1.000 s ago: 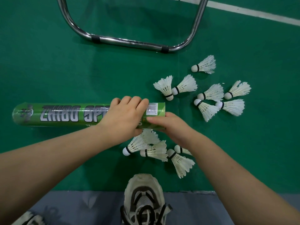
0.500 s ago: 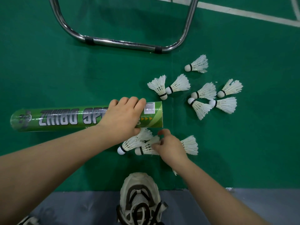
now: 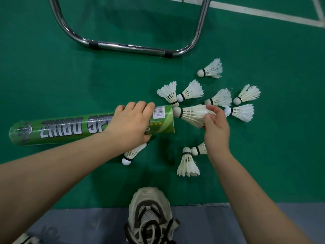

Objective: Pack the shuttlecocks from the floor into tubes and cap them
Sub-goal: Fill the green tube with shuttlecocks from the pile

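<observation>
Left hand (image 3: pixel 130 124) curled around green tube (image 3: pixel 66 128) near its open end, tube lying on green floor (image 3: pixel 88 76), right hand (image 3: pixel 216 127) pinching one shuttlecock (image 3: pixel 191 114) by the feathers, cork tip just at tube mouth, loose shuttlecocks (image 3: pixel 219 98) scattered around on floor, shoe (image 3: pixel 149 213) at bottom.

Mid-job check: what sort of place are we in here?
Probably an indoor badminton court: green sports floor with a white line, feather shuttlecocks scattered on it, and a shuttlecock tube.
</observation>
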Motion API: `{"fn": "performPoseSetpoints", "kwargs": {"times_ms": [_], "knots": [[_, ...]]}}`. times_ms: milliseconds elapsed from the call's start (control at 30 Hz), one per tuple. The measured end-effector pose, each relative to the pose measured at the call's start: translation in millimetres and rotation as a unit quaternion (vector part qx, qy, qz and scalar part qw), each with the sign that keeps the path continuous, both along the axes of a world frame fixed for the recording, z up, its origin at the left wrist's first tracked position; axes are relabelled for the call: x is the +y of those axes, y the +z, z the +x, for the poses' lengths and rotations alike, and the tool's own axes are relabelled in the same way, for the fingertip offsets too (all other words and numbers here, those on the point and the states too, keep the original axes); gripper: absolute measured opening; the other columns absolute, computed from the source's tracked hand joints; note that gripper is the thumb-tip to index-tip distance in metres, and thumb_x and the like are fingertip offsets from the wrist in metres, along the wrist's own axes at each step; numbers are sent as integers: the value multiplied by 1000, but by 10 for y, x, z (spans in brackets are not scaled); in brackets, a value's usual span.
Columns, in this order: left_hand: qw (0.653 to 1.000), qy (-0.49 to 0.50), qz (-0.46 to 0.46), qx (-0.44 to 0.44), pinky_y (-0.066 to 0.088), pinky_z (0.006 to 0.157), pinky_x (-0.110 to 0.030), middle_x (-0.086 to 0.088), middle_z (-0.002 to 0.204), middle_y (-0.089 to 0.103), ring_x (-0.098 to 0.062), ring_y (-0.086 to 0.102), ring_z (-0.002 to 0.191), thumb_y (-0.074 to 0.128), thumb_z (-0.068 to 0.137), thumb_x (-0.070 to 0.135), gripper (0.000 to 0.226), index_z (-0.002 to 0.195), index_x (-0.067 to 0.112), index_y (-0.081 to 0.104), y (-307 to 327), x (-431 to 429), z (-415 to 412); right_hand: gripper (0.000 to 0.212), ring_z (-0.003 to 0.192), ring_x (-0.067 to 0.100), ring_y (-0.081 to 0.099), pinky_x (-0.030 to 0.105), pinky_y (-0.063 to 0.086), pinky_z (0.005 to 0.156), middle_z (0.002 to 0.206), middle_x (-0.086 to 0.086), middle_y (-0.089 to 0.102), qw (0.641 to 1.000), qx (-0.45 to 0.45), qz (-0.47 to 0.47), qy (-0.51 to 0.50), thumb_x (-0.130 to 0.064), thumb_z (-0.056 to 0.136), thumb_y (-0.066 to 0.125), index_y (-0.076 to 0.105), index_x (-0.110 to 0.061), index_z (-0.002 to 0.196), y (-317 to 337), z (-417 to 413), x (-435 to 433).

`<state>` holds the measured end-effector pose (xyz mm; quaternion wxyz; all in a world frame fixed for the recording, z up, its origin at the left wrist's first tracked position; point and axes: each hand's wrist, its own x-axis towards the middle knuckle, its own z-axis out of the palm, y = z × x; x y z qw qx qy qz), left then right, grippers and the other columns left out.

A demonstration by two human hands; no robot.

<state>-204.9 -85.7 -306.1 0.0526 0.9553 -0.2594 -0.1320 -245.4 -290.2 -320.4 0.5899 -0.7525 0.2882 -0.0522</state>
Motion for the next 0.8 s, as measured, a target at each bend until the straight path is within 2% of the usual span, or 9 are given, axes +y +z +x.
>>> {"fn": "performPoseSetpoints", "kwargs": {"times_ms": [100, 233, 300, 367, 467, 533, 600, 700, 800], "knots": [[1000, 4, -5, 8, 32, 95, -40, -2, 128, 40, -24, 41, 114, 62, 79, 44, 73, 136, 18, 23, 8, 3, -2, 28, 78, 7, 56, 27, 46, 79, 82, -5, 59, 997, -38, 3, 71, -6, 96, 42, 51, -33, 97, 110, 12, 78], [1000, 10, -14, 8, 32, 95, -40, -2, 128, 41, -25, 41, 114, 64, 78, 43, 74, 135, 18, 24, 42, -20, 14, 21, 75, 12, 56, 32, 46, 78, 73, -9, 61, 980, 24, -6, 197, -10, 94, 47, 52, -30, 94, 246, 81, 191], [1000, 12, -23, 5, 33, 94, -40, -2, 128, 41, -25, 41, 114, 65, 77, 43, 76, 136, 18, 24, 57, -48, 19, 15, 84, 15, 61, 38, 48, 92, 86, -1, 67, 962, 79, 58, 256, -16, 96, 46, 60, -22, 96, 301, 151, 202], [1000, 11, -25, 2, 33, 94, -40, -2, 128, 41, -25, 41, 114, 65, 77, 44, 77, 136, 18, 23, 66, -79, 12, 21, 97, 21, 63, 42, 42, 103, 103, 8, 70, 933, 120, 113, 321, -21, 94, 49, 64, -12, 105, 356, 218, 135], [1000, 18, -19, -7, 32, 95, -40, -3, 128, 40, -25, 40, 115, 65, 78, 45, 79, 138, 16, 22, 79, -102, -6, 42, 107, 19, 60, 42, 41, 101, 114, 4, 67, 877, 178, 206, 397, -11, 74, 52, 61, -18, 115, 417, 285, 2], [999, 26, -18, -16, 31, 94, -41, -5, 128, 40, -27, 40, 115, 66, 78, 44, 80, 138, 15, 23, 96, -98, -11, 57, 109, 15, 57, 44, 40, 99, 116, -2, 65, 844, 197, 271, 419, -1, 70, 47, 55, -20, 123, 422, 309, -33], [999, 34, -23, -26, 31, 94, -42, -7, 128, 41, -29, 40, 115, 68, 77, 43, 81, 139, 13, 25, 111, -92, -13, 64, 109, 13, 56, 47, 39, 102, 116, -4, 64, 827, 193, 302, 433, 5, 70, 44, 51, -20, 128, 410, 310, -20], [999, 27, -18, -25, 31, 94, -42, -6, 129, 41, -28, 40, 115, 67, 77, 44, 82, 139, 13, 25, 108, -93, -42, 61, 105, 11, 56, 43, 39, 101, 109, -6, 66, 820, 190, 306, 445, 7, 69, 42, 56, -23, 120, 395, 288, 25], [1000, 16, -11, -19, 31, 93, -42, -6, 129, 41, -28, 40, 115, 67, 76, 44, 82, 139, 13, 25, 93, -109, -74, 49, 98, 9, 59, 29, 47, 93, 103, -3, 66, 819, 197, 298, 449, 3, 69, 48, 59, -20, 111, 389, 242, 64]]}}
